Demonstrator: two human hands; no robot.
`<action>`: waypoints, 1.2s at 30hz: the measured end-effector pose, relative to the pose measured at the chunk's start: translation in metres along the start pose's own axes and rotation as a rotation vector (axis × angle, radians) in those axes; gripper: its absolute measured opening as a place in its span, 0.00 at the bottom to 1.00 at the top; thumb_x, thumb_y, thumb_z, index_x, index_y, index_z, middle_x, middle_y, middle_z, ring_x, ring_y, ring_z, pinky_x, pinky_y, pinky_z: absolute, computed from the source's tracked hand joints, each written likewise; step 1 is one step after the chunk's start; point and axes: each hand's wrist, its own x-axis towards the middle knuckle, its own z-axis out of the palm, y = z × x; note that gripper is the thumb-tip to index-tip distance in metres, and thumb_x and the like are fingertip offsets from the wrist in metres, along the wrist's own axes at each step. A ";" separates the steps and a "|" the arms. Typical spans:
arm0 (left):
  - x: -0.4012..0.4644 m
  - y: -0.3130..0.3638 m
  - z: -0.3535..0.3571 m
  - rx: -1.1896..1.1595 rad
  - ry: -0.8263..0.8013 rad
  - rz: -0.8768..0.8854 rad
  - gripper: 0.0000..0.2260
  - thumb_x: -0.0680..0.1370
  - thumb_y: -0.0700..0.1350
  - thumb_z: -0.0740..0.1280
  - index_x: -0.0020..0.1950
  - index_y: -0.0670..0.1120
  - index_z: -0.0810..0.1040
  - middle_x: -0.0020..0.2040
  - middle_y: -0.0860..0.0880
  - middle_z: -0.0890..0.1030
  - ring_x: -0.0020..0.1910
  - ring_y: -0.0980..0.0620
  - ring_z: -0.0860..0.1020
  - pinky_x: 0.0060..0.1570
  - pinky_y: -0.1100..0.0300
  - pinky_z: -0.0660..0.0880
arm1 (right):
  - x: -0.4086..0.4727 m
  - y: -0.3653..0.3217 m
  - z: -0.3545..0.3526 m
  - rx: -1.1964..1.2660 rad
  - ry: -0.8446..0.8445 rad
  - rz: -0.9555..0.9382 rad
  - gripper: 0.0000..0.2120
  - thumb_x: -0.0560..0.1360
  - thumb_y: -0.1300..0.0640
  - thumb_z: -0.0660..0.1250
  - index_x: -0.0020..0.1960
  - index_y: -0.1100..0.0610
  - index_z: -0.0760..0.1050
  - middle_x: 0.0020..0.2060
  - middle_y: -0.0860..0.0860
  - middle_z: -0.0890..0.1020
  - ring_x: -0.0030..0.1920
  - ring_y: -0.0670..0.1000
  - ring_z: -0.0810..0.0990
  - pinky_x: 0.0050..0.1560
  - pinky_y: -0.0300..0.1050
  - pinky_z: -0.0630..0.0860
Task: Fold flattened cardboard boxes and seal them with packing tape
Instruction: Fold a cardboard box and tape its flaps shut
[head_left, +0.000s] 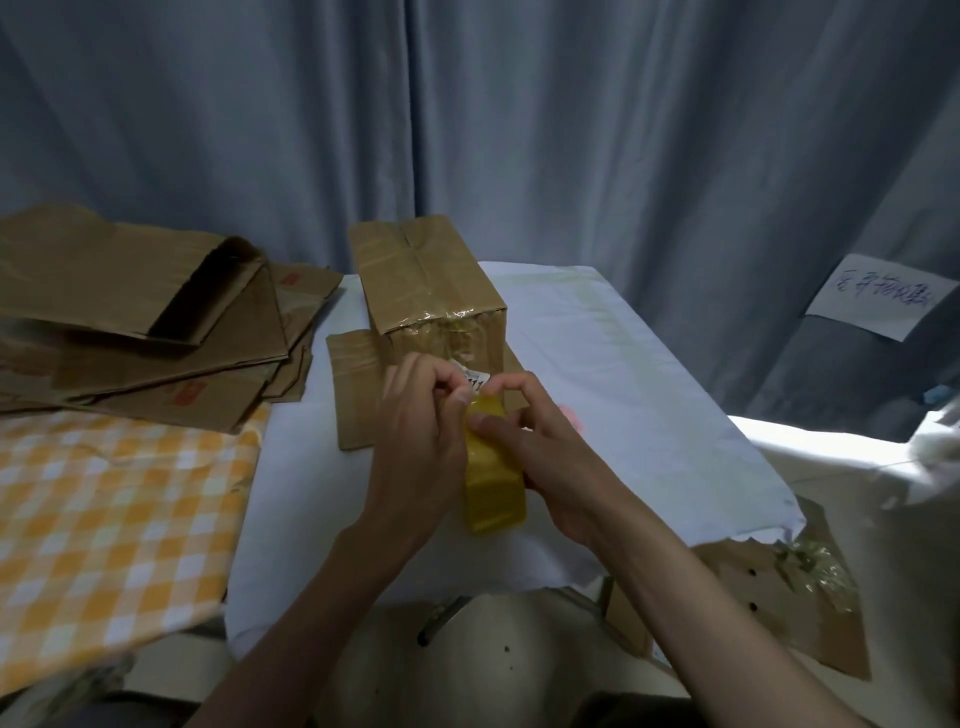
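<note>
Left hand (418, 431) & right hand (540, 441) are both gripping yellow tape roll (491, 478), just before taped cardboard box (431, 280).

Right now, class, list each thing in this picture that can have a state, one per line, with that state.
Box: folded up, top seam taped shut, standing on the white table.
Tape roll: held in both hands, off the table.
Left hand: closed on the tape roll, fingertips at its upper end.
Right hand: closed on the tape roll.
Cardboard stack: flattened, unfolded, piled at left.
Curtain: drawn shut.
</note>
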 end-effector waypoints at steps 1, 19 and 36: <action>0.000 0.004 -0.001 -0.012 0.006 0.012 0.03 0.78 0.38 0.62 0.45 0.45 0.73 0.43 0.52 0.74 0.44 0.56 0.72 0.46 0.69 0.66 | -0.001 0.000 -0.001 0.011 0.001 -0.008 0.14 0.78 0.55 0.71 0.61 0.49 0.73 0.45 0.52 0.77 0.42 0.49 0.78 0.45 0.48 0.74; 0.038 0.039 0.000 -0.046 -0.196 -0.284 0.03 0.75 0.43 0.70 0.42 0.45 0.78 0.46 0.47 0.77 0.40 0.57 0.74 0.41 0.67 0.70 | -0.016 -0.016 -0.051 -0.094 -0.015 -0.312 0.10 0.75 0.49 0.70 0.52 0.48 0.71 0.48 0.55 0.73 0.46 0.53 0.72 0.48 0.51 0.69; 0.055 0.049 0.008 0.117 -0.172 -0.110 0.08 0.78 0.47 0.70 0.42 0.46 0.76 0.35 0.54 0.77 0.33 0.60 0.73 0.36 0.66 0.69 | 0.009 0.009 -0.133 -0.718 0.233 -0.282 0.20 0.71 0.60 0.68 0.54 0.43 0.63 0.47 0.53 0.74 0.43 0.54 0.74 0.44 0.51 0.73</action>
